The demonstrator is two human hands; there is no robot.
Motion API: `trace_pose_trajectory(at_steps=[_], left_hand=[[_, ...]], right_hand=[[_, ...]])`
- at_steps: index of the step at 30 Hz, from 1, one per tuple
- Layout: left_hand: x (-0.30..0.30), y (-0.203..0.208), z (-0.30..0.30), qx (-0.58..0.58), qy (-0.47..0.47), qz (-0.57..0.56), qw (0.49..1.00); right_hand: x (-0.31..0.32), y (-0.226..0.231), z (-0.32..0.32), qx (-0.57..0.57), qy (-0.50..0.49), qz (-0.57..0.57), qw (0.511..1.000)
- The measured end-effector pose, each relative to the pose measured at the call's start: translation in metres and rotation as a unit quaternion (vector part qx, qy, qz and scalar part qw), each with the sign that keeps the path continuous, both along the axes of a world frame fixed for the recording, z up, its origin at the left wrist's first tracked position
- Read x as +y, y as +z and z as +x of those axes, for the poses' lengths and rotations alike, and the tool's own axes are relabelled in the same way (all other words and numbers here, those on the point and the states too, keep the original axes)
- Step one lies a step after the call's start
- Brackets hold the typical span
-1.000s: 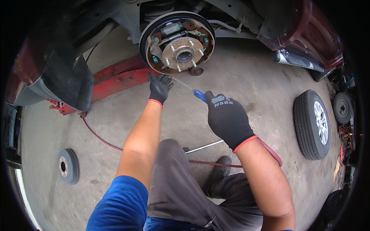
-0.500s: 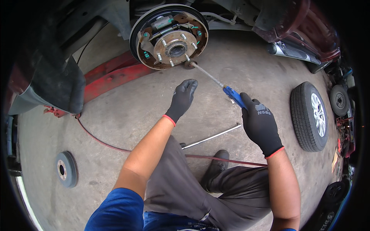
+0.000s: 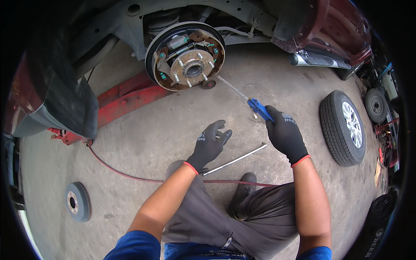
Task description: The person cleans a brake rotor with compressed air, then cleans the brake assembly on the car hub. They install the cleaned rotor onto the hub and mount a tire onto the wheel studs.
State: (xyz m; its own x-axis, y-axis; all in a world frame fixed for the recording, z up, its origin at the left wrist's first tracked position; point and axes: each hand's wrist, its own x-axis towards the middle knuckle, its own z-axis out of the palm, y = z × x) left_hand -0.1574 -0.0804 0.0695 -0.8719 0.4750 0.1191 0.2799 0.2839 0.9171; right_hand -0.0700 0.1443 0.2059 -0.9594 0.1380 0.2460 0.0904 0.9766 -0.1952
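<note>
My right hand [image 3: 287, 135], in a black glove, is closed around the blue handle of a tool [image 3: 259, 109]. The tool's long thin pale shaft points up and left, its end close to the lower right edge of a drum brake assembly [image 3: 190, 69]. That assembly has its drum off, baring the studded hub, springs and shoes. A small round rusty disc [image 3: 208, 84] shows just below the hub. Nearer to me, my gloved left hand [image 3: 208, 145] hangs in the air with fingers apart and nothing in it, above a long silver bar [image 3: 236, 159] on the floor.
A red jack arm [image 3: 125, 102] reaches under the brake from the left. A red hose [image 3: 117, 170] crosses the floor to my feet. At left lies a grey brake drum [image 3: 78, 202]; a wheel with tire [image 3: 344, 128] stands at right. The vehicle's dark red body [image 3: 333, 34] overhangs.
My left hand has drawn back from the brake and its fingers have spread. My right hand still grips the blue tool, moved slightly left in view. The whole view has shifted somewhat.
</note>
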Motion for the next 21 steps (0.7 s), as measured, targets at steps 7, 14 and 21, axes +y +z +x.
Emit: trace_pose_trajectory(at_steps=[7, 14, 21], left_hand=[[-0.009, 0.017, 0.008, 0.132, -0.032, -0.036, 0.99], [-0.013, 0.041, 0.012, 0.201, -0.046, -0.034, 0.978], [-0.004, 0.092, -0.003, 0.304, -0.027, -0.027, 0.952]], right_hand=[[-0.002, 0.052, -0.003, 0.07, -0.005, -0.061, 0.996], [-0.003, 0.067, -0.004, 0.091, -0.041, -0.052, 0.994], [0.007, 0.064, -0.003, 0.071, -0.031, -0.066, 0.995]])
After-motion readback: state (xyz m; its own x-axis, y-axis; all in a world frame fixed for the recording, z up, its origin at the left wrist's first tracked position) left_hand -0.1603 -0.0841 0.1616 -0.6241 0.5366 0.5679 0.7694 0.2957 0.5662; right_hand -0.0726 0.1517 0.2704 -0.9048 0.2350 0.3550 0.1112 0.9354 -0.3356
